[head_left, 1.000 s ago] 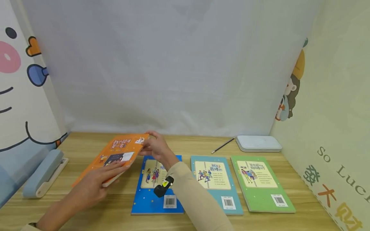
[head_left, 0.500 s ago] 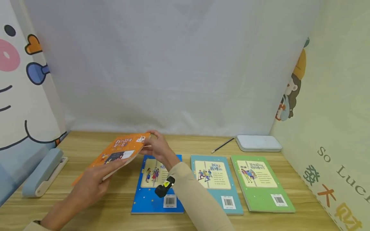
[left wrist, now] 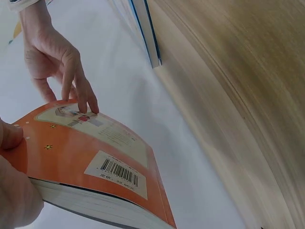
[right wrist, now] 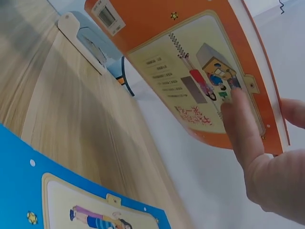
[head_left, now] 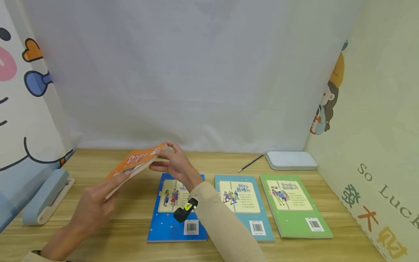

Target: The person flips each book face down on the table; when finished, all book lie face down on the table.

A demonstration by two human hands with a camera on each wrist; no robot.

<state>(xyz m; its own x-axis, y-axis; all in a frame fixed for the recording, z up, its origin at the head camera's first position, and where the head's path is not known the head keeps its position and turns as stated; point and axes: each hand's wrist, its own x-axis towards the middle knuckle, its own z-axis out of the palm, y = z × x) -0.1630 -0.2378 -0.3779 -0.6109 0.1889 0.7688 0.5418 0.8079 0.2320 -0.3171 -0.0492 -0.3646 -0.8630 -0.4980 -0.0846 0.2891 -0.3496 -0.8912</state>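
An orange book point(head_left: 135, 163) is held tilted above the worktop point(head_left: 131, 203), left of a blue book point(head_left: 176, 209). Its near edge is gripped by the left hand point(head_left: 93, 205); its far corner is touched by the straightened fingers of the right hand point(head_left: 175, 163).

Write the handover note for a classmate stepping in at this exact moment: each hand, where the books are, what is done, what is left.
Left hand: grips the near end of the orange book, holding it tilted above the table.
Right hand: fingers touch the book's far end, steadying it.
Blue book, teal book and green book lie flat in a row, barcodes up.
Done: three books laid out.
Left, probably: the orange book is not yet set down; there is bare table to the left of the blue one.
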